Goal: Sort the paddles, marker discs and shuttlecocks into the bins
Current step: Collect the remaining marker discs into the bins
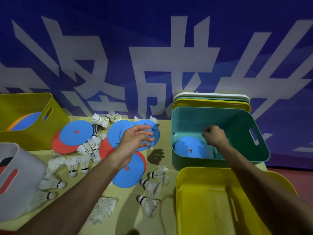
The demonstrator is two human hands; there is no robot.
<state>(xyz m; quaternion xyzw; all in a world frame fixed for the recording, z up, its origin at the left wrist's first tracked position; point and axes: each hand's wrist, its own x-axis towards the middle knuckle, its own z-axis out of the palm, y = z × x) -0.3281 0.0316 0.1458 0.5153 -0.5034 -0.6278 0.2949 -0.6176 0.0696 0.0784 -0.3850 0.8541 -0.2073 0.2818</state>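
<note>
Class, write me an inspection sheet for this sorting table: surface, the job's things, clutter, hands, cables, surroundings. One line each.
Surface: yellow-green table, crowded in the middle.
Job's things: blue marker disc lies in the teal bin; blue and red discs and shuttlecocks are loose on the table; far yellow bin holds discs; near yellow bin looks empty; grey bin has red and dark contents, unclear.
Clutter: spare bins or lids stacked behind the teal bin.
Hands: left hand open over the discs; right hand closed inside the teal bin, grip contents unclear.
Cables: nothing seen.
Surroundings: blue banner with large white characters.
</note>
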